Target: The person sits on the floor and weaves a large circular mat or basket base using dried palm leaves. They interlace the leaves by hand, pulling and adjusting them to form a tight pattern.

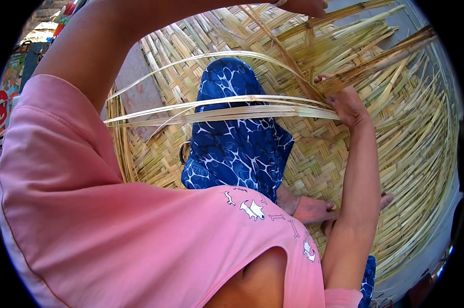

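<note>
While the right grip (349, 105) pinched a bundle of pale strips (293, 111) and seemed to hold brown strips (378, 61) too, the left grip (304, 6) was partly cut off at the upper edge, so I could not tell whether its fingers were closed on anything. Those pale strips ran leftward from the right grip, across the knee in blue patterned cloth (232, 149), above the woven mat (314, 169). A likely trouble was a strip slipping free or crossing its neighbours, should the pinch loosen on so many at once; a brown one could also split if bent sharply. I could make out no container around the strips
</note>
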A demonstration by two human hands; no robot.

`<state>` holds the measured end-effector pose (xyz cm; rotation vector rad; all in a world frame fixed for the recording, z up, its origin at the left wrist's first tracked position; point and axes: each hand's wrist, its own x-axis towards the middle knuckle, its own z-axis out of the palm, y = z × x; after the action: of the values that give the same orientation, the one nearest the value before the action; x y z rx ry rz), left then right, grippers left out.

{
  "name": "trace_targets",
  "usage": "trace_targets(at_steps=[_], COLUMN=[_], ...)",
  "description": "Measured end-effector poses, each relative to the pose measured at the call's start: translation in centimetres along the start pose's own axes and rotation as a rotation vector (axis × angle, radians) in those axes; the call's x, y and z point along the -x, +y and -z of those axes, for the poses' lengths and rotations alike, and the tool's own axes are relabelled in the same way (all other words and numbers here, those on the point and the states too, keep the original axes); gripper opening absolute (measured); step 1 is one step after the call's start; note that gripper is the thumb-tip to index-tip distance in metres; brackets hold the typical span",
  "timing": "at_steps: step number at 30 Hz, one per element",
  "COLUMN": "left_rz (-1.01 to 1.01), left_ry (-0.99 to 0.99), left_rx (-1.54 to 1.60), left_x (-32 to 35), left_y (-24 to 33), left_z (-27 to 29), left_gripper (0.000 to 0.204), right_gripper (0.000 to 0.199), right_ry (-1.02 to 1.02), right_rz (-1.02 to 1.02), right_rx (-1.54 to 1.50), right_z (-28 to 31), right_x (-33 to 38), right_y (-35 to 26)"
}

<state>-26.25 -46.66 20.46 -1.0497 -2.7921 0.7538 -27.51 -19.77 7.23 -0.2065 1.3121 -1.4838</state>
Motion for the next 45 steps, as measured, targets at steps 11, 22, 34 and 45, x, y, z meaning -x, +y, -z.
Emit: trace_targets(at_steps=[11, 22, 34, 45], left_rz=[-0.218, 0.614, 0.058, 0.293], left_ry=[0.434, -0.111, -0.434, -0.410], left_rx=[-0.172, 0.793, 0.869, 0.545], left_x=[-4.1, 0.0, 4.2, 5.2], left_y=[0.7, 6.5, 18.2, 14.3], left_z=[7.8, -0.7, 7.9, 3.5], left_gripper=[0.008, 0.039, 0.033, 0.042], right_gripper=[0.024, 0.043, 0.025, 0.027], right_ry=[0.052, 0.715, 0.348, 0.090], right_rz=[0.110, 0.411, 0.510, 0.218], right_rx=[0.170, 0.723, 1.011, 1.194], right_z=[-1.2, -4.3, -7.3, -8.0], right_x=[1.0, 3.8, 5.8, 3.9], right_y=[0.1, 2.2, 2.1, 1.3])
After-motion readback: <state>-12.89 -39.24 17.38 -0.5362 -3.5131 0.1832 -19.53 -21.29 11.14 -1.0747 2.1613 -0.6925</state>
